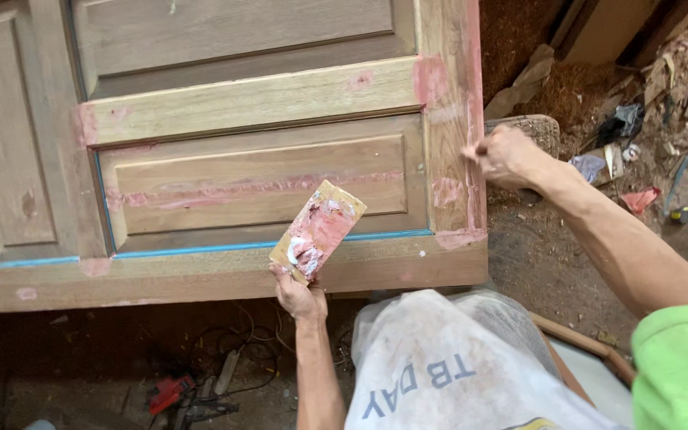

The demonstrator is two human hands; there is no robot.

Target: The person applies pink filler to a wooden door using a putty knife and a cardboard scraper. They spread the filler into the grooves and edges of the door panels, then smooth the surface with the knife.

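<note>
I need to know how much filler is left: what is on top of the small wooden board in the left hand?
Pinkish-red filler with a white dab covers most of the small wooden board; its upper corner is bare. The left hand hides the bottom edge.

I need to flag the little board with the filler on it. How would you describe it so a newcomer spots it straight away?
Start at the big panelled wooden door lying flat. Near its lower rail, the left hand holds up a small flat board by its lower end. Unlike the patches of pink filler spread on the door, this is a loose piece, tilted, smeared with thick pink and white filler.
</note>
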